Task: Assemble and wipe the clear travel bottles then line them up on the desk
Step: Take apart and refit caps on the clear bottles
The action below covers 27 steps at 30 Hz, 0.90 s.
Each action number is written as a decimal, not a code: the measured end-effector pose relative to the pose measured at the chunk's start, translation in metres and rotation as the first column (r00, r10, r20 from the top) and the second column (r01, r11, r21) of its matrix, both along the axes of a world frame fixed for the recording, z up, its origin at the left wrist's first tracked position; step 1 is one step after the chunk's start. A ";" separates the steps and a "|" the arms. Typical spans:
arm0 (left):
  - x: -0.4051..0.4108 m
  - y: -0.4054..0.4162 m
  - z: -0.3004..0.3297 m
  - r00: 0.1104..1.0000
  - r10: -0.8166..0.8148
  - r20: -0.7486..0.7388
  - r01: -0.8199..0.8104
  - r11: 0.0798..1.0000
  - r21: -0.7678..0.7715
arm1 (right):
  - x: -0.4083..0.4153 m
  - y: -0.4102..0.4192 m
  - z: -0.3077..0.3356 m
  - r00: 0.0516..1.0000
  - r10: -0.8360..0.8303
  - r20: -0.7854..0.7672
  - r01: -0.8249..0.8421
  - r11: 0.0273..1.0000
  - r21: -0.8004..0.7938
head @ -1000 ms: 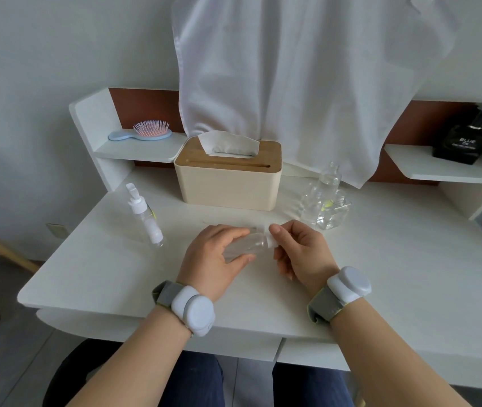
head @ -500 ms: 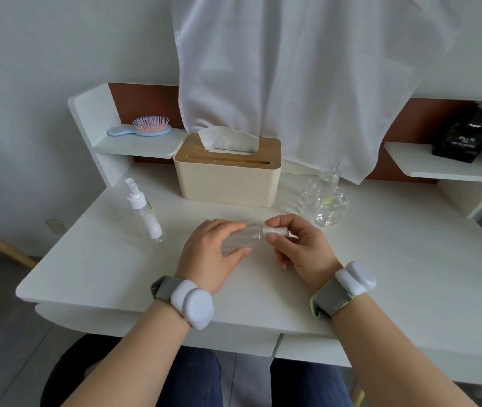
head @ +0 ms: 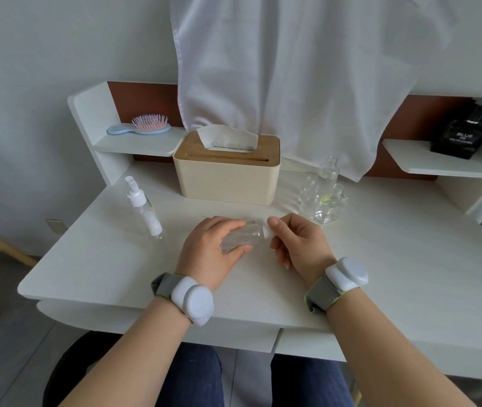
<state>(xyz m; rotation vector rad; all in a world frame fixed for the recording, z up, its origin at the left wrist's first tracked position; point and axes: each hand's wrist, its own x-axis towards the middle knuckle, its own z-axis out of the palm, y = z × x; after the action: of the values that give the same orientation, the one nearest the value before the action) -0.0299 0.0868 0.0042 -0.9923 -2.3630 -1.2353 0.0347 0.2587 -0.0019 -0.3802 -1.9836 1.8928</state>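
Turning white cap (head: 268, 231) back onto clear bottle (head: 241, 237), right hand (head: 298, 242) re-gripped

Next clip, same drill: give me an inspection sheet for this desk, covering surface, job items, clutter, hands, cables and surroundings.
Surface: white desk, two side shelves.
Job's things: clear bottle lying sideways in left hand; white cap at its neck, pinched by right hand; assembled pump bottle standing left; cluster of uncapped clear bottles at right.
Clutter: tissue box, hairbrush, black perfume bottle.
Hands: both gripping, wrist bands on each.
Cables: nothing seen.
Surroundings: white cloth hanging over the desk's back.
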 end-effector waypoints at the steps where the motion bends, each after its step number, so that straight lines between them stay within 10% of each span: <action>1: 0.000 0.000 0.000 1.000 0.000 0.002 0.000 1.000 0.000 | 0.000 0.000 0.000 1.000 0.009 -0.014 -0.009 1.000 -0.009; 20: 0.000 0.000 0.001 1.000 -0.006 0.005 0.006 1.000 0.024 | 0.006 0.001 0.006 0.994 0.038 -0.102 -0.048 0.994 -0.094; 27: 0.001 -0.001 0.001 0.999 -0.031 -0.030 0.032 0.999 0.018 | 0.001 -0.003 0.001 0.996 -0.070 0.055 0.064 0.992 0.111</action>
<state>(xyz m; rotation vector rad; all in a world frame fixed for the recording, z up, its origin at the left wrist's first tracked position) -0.0290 0.0856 0.0050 -1.0389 -2.3179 -1.2423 0.0355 0.2559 -0.0013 -0.4714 -2.0748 1.7428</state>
